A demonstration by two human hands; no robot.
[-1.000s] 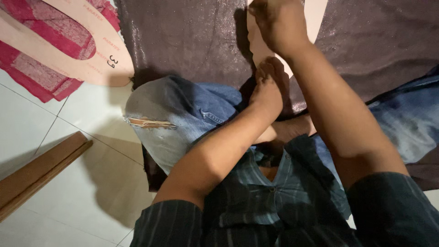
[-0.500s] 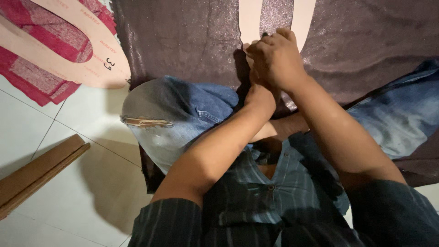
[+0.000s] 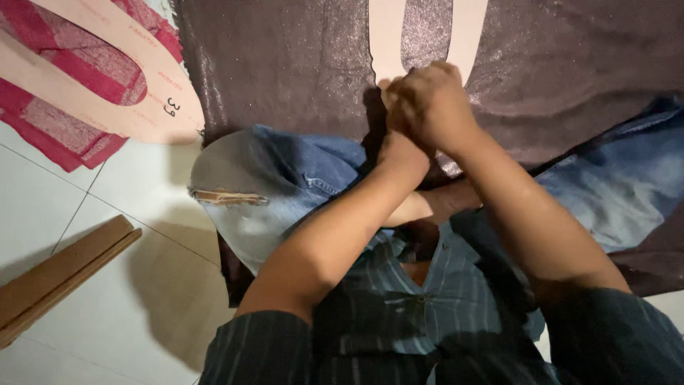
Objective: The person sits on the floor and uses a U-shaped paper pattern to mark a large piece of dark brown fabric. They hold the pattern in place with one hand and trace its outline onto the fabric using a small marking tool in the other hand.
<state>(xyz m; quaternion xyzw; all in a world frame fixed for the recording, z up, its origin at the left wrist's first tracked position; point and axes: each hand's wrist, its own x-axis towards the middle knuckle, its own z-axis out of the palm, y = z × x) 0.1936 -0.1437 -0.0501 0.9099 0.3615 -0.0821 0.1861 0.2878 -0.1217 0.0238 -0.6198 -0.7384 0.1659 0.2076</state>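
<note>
Pink card pattern pieces (image 3: 107, 78) lie at the far left on red cloth (image 3: 43, 125), one bearing a small dark marking. Glittery brown fabric (image 3: 285, 64) spreads across the floor. On it lies a pale, forked pattern piece (image 3: 388, 39), its 2 strips running away from the person. Left hand (image 3: 399, 146) and right hand (image 3: 431, 107) bunch together at its near end; what they grip I cannot tell.

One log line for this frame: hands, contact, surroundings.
left hand: under right, grip hidden | right hand: closed, over left | contact: pink paper pattern on dark glittery fabric | nearby: red fabric, wooden plank
</note>
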